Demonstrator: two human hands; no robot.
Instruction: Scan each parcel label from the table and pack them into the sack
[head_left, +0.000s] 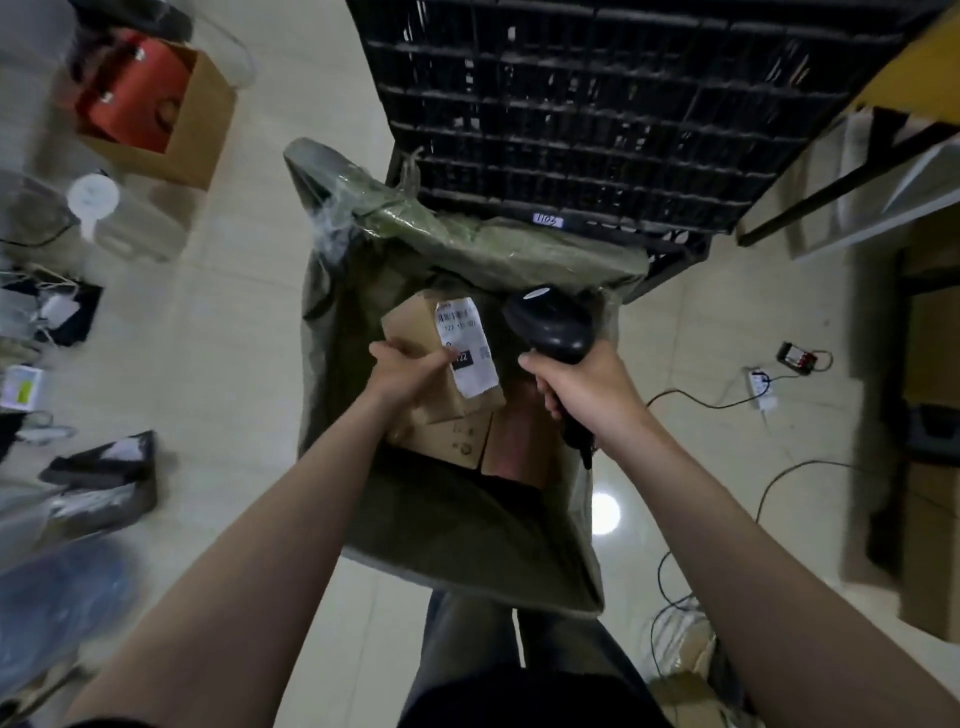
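My left hand (410, 369) grips a small brown cardboard parcel (415, 332) over the open mouth of a green sack (457, 525). A white shipping label (465, 345) with a barcode faces up on the parcel. My right hand (576, 387) holds a black handheld scanner (550, 322), its head just right of the label. Inside the sack lie other brown boxes (467, 441), partly hidden by my hands.
A black slotted crate or rack (597, 114) stands just behind the sack. Cables and a power strip (761, 387) lie on the tiled floor to the right. A cardboard box with a red item (156, 104) stands far left, and dark bags (104, 478) lie at left.
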